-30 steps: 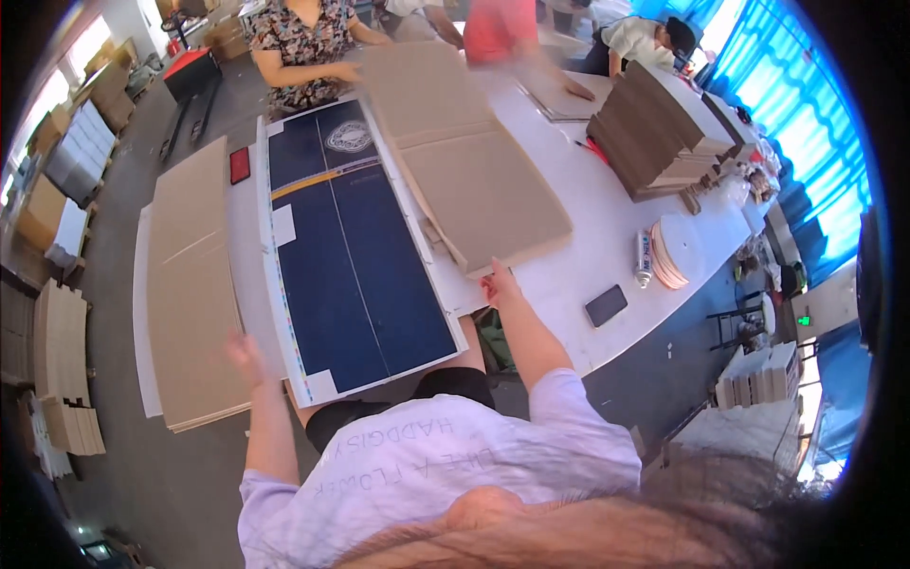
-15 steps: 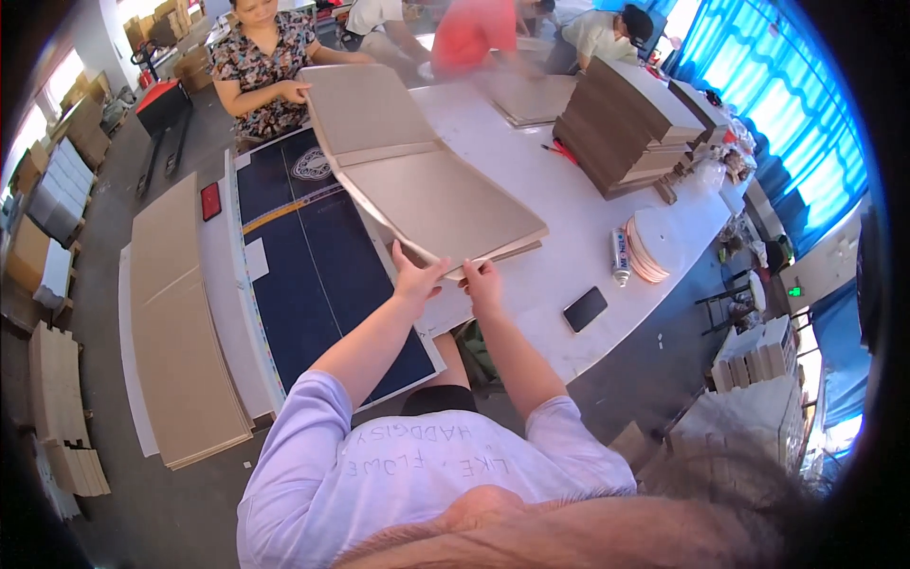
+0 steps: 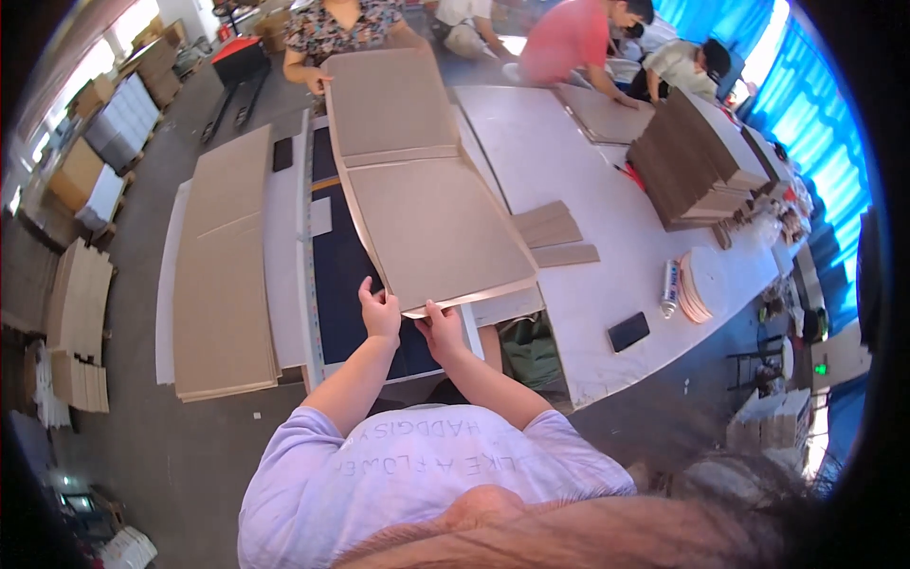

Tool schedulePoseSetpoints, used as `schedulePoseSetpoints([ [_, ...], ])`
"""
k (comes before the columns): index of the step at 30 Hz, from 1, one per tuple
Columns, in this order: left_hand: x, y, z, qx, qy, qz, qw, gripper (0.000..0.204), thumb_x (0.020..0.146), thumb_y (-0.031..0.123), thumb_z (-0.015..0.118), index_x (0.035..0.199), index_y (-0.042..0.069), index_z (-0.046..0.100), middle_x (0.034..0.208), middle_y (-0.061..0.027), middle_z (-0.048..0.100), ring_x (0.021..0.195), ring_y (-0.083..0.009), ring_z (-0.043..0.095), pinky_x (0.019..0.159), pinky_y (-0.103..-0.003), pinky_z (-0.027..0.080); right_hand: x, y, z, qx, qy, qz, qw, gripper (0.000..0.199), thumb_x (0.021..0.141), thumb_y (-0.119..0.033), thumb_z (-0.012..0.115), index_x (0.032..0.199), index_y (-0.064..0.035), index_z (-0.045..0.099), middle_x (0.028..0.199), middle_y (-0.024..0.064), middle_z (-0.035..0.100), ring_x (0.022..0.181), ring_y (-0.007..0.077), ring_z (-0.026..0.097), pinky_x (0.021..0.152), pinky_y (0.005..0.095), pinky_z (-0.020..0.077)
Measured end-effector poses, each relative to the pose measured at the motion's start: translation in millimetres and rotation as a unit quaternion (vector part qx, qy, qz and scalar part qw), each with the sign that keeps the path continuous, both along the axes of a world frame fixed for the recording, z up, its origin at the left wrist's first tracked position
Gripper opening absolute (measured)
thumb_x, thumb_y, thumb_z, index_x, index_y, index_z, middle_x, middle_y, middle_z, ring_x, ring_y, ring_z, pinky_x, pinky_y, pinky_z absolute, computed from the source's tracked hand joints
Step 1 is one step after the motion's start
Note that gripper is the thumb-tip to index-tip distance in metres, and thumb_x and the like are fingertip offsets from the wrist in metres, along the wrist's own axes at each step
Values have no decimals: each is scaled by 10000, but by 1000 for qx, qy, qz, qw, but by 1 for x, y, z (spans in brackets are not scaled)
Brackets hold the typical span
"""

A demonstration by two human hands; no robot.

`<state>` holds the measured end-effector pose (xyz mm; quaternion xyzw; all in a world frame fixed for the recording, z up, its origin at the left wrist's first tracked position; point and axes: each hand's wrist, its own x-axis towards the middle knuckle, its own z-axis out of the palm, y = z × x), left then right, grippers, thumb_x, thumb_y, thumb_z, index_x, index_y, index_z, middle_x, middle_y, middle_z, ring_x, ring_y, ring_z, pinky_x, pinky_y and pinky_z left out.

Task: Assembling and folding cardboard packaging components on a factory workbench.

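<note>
Both hands are gripping the near edge of a big brown cardboard sheet (image 3: 431, 223) right in the middle of the frame. The left hand (image 3: 381, 313) is pinching the edge with fingers curled around it, and the right hand (image 3: 442, 329) is doing the same just beside it, thumbs sitting on top. The sheet is running up toward the top of the frame, with a fold line across it about halfway, and its far end is being held by another person (image 3: 341, 24) in a patterned top at the upper middle.

Under the sheet, a dark blue panel (image 3: 341, 284) with a white border is lying flat, mostly covered. To the left of it, a stack of long cardboard pieces (image 3: 223, 275) is lying on a white board, with a small dark phone-like thing (image 3: 282, 154) sitting near its top end.

On the right side, the white tabletop (image 3: 607, 275) is carrying a few things: two small cardboard scraps (image 3: 555, 235) just beside the big sheet, a tall pile of brown boards (image 3: 697, 161) in the upper right, a stack of round discs (image 3: 697, 284) with a tube (image 3: 669, 288) touching it on the left, and a black phone (image 3: 627, 332) near the lower edge.

In the upper right, a person in a red shirt (image 3: 578, 38) is leaning over another flat cardboard piece (image 3: 607, 114). Far left, more cardboard stacks (image 3: 76, 313) are standing on the floor.
</note>
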<state>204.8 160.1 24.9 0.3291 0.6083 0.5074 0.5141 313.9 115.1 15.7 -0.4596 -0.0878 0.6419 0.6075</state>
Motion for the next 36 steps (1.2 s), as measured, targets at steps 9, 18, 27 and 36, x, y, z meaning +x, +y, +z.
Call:
schedulePoseSetpoints([
  [9,-51,-1,5,-83,-245,92,961,221,912,104,468,1130,77,494,949,-86,619,831,-225,653,659,-378,586,89,62,-61,71,174,-163,969,446,903,-371,588,1242,-91,514,1194,88,597,1104,242,575,917,414,495],
  [18,-151,-17,27,-21,-243,56,968,133,961,158,455,1072,126,521,924,-55,642,797,-175,658,650,-344,577,178,81,-52,31,-69,-19,997,377,861,-62,592,1221,-59,480,961,99,632,829,201,642,715,335,546],
  [27,-252,-60,-27,-43,-272,6,961,178,981,168,436,1123,94,513,1005,-57,635,856,-185,654,688,-347,578,103,14,36,86,-285,221,929,368,877,-30,575,1218,-117,466,864,39,572,779,125,591,663,282,545],
  [36,-251,-65,-42,-153,-163,-81,971,189,979,181,399,1131,105,481,1008,-73,628,864,-211,654,691,-381,572,102,24,-12,69,-544,442,710,293,881,-18,491,1125,-110,626,793,49,553,720,138,532,643,297,490],
])
